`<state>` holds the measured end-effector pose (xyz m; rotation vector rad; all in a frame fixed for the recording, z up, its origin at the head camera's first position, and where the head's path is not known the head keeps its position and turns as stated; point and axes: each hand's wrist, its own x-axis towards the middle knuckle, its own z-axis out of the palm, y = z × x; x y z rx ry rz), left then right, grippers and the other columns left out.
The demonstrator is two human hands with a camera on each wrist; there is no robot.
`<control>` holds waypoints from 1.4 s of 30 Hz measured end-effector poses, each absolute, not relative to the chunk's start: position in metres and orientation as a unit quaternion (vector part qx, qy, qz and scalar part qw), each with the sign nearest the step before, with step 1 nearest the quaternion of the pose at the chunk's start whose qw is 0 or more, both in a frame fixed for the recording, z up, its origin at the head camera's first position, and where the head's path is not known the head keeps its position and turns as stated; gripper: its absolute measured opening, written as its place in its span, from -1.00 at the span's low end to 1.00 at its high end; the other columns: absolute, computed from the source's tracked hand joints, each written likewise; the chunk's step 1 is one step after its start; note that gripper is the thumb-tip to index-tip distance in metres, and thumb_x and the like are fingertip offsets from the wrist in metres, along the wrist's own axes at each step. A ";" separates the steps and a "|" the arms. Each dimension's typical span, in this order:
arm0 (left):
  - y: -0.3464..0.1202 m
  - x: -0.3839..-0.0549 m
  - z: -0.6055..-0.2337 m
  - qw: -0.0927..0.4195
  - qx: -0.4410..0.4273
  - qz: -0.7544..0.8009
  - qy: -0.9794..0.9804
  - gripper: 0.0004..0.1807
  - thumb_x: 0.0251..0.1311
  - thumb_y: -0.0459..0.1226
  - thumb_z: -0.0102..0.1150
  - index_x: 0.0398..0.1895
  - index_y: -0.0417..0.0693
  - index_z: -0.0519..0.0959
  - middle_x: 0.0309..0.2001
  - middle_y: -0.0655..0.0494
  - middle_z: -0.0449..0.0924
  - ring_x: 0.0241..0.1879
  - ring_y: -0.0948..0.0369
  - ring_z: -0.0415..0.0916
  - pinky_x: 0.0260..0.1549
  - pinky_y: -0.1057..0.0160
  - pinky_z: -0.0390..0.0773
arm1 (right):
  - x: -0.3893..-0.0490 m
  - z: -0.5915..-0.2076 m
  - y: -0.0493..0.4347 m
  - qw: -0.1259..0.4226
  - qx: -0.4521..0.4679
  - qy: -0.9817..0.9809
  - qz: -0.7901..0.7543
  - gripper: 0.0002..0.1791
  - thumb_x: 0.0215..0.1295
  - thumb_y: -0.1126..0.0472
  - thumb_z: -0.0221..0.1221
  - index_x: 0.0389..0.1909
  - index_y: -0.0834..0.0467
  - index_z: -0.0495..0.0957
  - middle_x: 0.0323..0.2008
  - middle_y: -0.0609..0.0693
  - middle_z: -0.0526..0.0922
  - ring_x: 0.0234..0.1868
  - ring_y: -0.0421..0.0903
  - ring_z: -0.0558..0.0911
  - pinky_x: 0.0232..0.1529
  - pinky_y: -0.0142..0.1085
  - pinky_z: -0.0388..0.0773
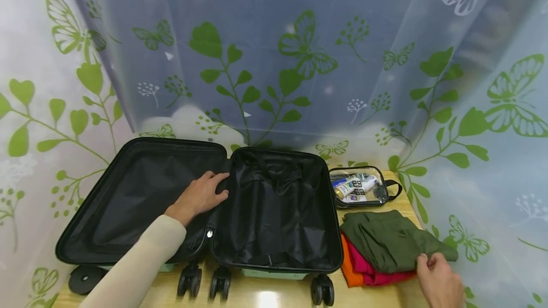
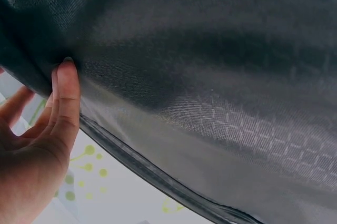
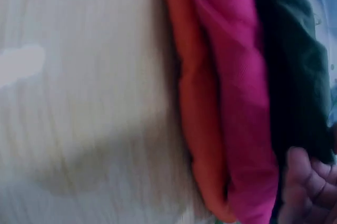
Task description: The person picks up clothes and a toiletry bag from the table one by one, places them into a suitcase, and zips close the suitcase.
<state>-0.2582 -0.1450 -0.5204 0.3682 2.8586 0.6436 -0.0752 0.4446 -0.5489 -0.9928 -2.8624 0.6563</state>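
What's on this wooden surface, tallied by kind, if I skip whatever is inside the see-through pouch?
Suitcase, open: 1
Clear pouch: 1
Folded cloths (green cloth, pink cloth, orange cloth): 3
Total in view: 5

Ref = pink cloth. Orange cloth along its left, wood tabletop beyond. Green cloth along its right; right hand pinching green, lower right of pink.

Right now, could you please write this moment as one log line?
left hand: touches open suitcase | right hand: pinches green cloth | clear bag: beside suitcase
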 end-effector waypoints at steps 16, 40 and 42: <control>-0.146 -0.259 -0.518 0.084 0.122 0.221 0.964 -0.33 0.60 -0.03 0.13 0.70 0.09 0.34 0.53 -0.32 0.37 0.27 -0.36 0.59 0.21 -0.37 0.58 | -0.093 -0.545 0.457 -0.093 -0.377 -0.514 0.765 0.03 0.70 -0.26 -0.08 0.71 -0.11 -0.65 0.78 -0.06 -0.39 0.24 -0.26 0.67 0.48 -0.35 0.48; -0.145 -0.258 -0.521 0.094 0.122 0.225 0.962 -0.32 0.60 -0.02 0.13 0.70 0.10 0.33 0.53 -0.31 0.36 0.24 -0.35 0.60 0.16 -0.35 0.61 | -0.106 -0.538 0.430 0.021 -0.358 -0.602 0.714 -0.20 0.67 0.14 0.17 0.60 -0.48 -0.08 0.04 -0.33 0.50 -0.24 -0.39 0.76 -0.08 -0.29 0.78; -0.145 -0.258 -0.521 0.094 0.122 0.226 0.962 -0.32 0.60 -0.02 0.13 0.70 0.10 0.33 0.53 -0.31 0.35 0.22 -0.35 0.61 0.16 -0.35 0.61 | -0.109 -0.530 0.429 0.028 -0.346 -0.592 0.727 -0.20 0.65 0.16 0.19 0.59 -0.48 -0.04 -0.09 -0.43 0.55 -0.21 -0.38 0.77 -0.12 -0.30 0.78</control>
